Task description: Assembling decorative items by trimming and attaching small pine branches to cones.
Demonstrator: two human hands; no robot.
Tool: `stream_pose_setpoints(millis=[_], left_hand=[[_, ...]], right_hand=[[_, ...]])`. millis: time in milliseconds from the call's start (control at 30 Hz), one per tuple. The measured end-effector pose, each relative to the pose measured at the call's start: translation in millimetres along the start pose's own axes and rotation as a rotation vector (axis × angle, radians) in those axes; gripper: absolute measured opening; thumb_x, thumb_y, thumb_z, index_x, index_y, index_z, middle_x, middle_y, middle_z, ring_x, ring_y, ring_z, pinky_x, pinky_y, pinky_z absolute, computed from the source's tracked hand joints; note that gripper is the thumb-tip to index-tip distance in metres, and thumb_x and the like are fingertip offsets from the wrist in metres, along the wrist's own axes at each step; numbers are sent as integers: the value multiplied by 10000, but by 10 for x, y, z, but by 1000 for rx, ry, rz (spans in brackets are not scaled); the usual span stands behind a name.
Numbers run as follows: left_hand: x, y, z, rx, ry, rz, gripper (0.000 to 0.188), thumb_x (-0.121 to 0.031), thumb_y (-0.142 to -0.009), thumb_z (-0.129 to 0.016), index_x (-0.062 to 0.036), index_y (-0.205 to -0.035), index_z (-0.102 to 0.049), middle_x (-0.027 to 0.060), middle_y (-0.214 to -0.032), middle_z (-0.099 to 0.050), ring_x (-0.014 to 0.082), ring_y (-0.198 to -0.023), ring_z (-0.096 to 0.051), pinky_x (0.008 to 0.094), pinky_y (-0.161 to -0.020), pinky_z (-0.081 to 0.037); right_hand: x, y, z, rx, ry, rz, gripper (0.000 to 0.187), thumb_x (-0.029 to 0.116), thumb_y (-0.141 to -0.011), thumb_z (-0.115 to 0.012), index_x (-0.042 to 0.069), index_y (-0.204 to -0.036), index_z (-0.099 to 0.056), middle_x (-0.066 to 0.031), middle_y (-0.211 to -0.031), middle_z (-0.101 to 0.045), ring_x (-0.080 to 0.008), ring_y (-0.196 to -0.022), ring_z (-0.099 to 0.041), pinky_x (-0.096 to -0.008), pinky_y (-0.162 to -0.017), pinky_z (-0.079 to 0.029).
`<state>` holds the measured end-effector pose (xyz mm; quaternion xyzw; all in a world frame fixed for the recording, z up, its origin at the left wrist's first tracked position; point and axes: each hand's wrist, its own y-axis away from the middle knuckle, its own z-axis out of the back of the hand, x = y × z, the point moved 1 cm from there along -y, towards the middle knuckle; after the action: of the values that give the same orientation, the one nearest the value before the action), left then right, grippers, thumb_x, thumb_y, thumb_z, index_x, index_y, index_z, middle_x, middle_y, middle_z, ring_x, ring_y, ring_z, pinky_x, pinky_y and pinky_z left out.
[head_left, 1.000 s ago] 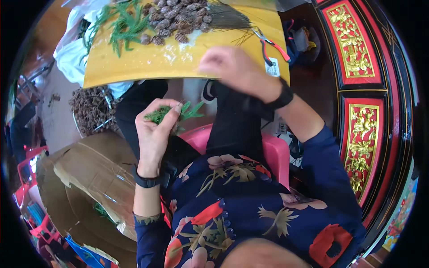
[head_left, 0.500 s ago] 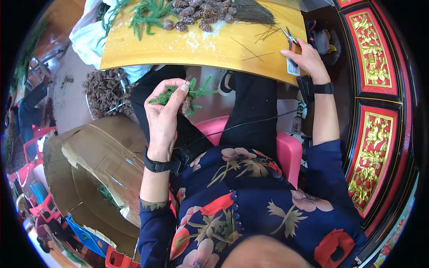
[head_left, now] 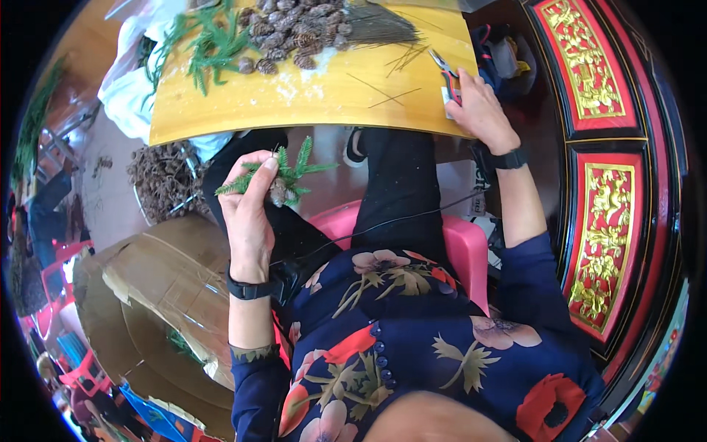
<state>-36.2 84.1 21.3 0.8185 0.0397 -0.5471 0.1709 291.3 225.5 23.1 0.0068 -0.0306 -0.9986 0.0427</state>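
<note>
A small green fir sprig (head_left: 298, 168) with a brown pine cone (head_left: 278, 193) at its base is pinched between the thumb and fingers of my left hand (head_left: 249, 202), above my lap. A thin wire end seems to stick up by the thumb. At the table's right edge, my right hand (head_left: 482, 110) is closed around the handles of red-and-black pliers (head_left: 449, 79). Their metal jaws point away from me, over the tabletop. A small white label or card shows partly beside the handles.
On the yellow table (head_left: 294, 114) lie pine cones (head_left: 294, 33), fir sprigs (head_left: 213, 48), a bundle of thin dark wires (head_left: 379, 26) and several loose wires. A torn cardboard box (head_left: 162, 272) and a heap of brown cones (head_left: 162, 180) are at left; carved red-gold panels (head_left: 604, 243) at right.
The view has turned slightly, so the table sits lower and further left. My left hand still pinches the sprig. My right hand's fingers are closer around the pliers' handles.
</note>
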Motion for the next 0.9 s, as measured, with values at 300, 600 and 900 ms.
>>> stream_pose_setpoints(millis=[300,600,900], left_hand=[[-67,33,-46,21,94,8,92,-66,-838,-631,-20,-917,-626,4,-827,-613,67,-716,-537,210,-623,-426],[51,-6,29,403,457,165,143,-164,-826,-604,-22,-820,-591,70,-762,-573,154,-755,-521,270,-683,-427],[29,36,2,557,582,165,191,-220,-792,-611,-35,-762,-575,105,-686,-552,234,-759,-458,309,-713,-352]], right_hand=[[-38,-14,71,-128,-214,-243,315,196,-806,-575,14,-1063,-588,-213,-955,-623,-391,-847,-608,-410,-786,-494],[934,355,442,-67,-810,757,194,18,-749,-623,1,-927,-547,-108,-835,-550,-221,-706,-553,-288,-660,-452],[1463,288,349,15,-791,1109,262,30,-659,-573,29,-917,-528,-114,-808,-507,-307,-763,-517,-363,-706,-438]])
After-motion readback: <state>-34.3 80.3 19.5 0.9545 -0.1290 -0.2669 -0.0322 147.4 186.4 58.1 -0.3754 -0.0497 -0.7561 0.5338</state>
